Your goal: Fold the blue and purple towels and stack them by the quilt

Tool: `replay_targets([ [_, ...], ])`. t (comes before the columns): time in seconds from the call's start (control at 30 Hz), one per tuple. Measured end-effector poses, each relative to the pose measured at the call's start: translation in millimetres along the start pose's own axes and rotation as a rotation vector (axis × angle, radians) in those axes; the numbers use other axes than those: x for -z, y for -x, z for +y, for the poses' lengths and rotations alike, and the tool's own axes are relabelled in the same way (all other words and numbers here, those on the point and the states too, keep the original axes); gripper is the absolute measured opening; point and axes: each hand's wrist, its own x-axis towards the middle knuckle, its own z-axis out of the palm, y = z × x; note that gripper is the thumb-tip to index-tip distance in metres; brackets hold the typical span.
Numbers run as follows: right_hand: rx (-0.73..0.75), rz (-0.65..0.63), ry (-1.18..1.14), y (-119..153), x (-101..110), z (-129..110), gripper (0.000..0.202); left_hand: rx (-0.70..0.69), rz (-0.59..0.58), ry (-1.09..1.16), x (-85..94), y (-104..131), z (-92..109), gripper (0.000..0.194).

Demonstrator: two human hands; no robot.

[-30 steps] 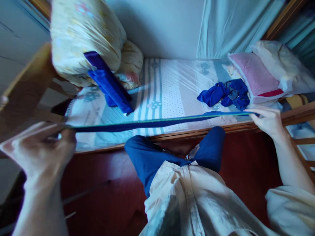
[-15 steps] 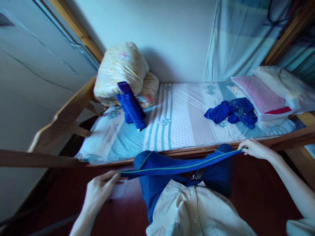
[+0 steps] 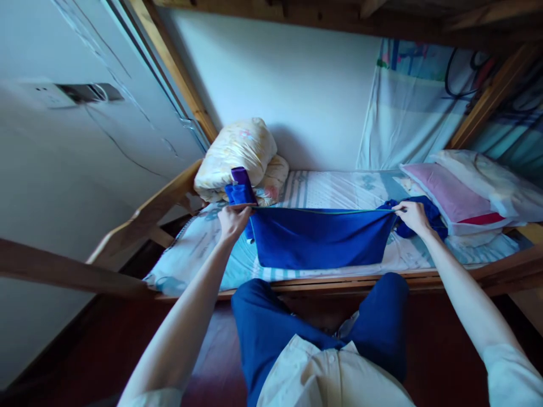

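Note:
A blue towel (image 3: pixel 320 237) with a thin green edge is stretched between my two hands above the front of the bed. My left hand (image 3: pixel 234 221) pinches its upper left corner, and my right hand (image 3: pixel 411 216) grips the upper right corner. The cloth hangs down nearly flat, its lower edge near the bed rail. Behind my left hand lie rolled blue and purple cloths (image 3: pixel 241 189), partly covered by the hand and towel. A crumpled heap of blue cloth (image 3: pixel 428 215) sits behind my right hand.
The mattress (image 3: pixel 190 251) rests in a wooden bunk frame (image 3: pixel 114 232). A bundled floral quilt (image 3: pixel 240 150) stands at the left end. At the right end lies a pink pillow (image 3: pixel 452 189). An upper bunk (image 3: pixel 297 17) hangs overhead, and a socket (image 3: pixel 53 95) is on the left wall.
Both hands have risen and moved forward from above my knees to over the bed. The towel, earlier a narrow strip low across my lap, now hangs spread out. The view has tilted up.

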Motion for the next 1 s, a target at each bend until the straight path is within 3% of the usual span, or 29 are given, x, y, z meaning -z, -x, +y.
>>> replay_targets([
  [0.13, 0.089, 0.263, -0.242, -9, -7, 13, 0.015, -0.183, 0.344, 0.299, -2.4, -22, -7, 0.025],
  [0.23, 0.106, 0.294, -0.315, -2, -23, 27, 0.015, -0.242, 0.436, 0.349, -12.8, -23, -24, 0.025],
  [0.3, 0.1, 0.263, -0.322, 9, -39, 39, 0.016, -0.234, 0.421, 0.339, -25.1, -16, -44, 0.026],
  [0.47, 0.039, 0.116, -0.359, 50, -106, 79, 0.014, -0.161, 0.231, 0.195, -66.7, 15, -118, 0.025],
  [0.6, -0.109, -0.052, -0.298, 94, -168, 108, 0.016, 0.009, -0.028, -0.047, -97.3, 42, -174, 0.026],
  [0.7, -0.203, -0.232, -0.192, 128, -203, 123, 0.023, 0.066, -0.228, -0.229, -114.0, 63, -200, 0.03],
  [0.83, -0.293, -0.38, -0.041, 160, -225, 137, 0.03, 0.024, -0.499, -0.443, -122.3, 80, -224, 0.036],
  [1.0, -0.356, -0.386, 0.04, 175, -233, 148, 0.03, 0.053, -0.727, -0.782, -123.3, 80, -239, 0.039],
])
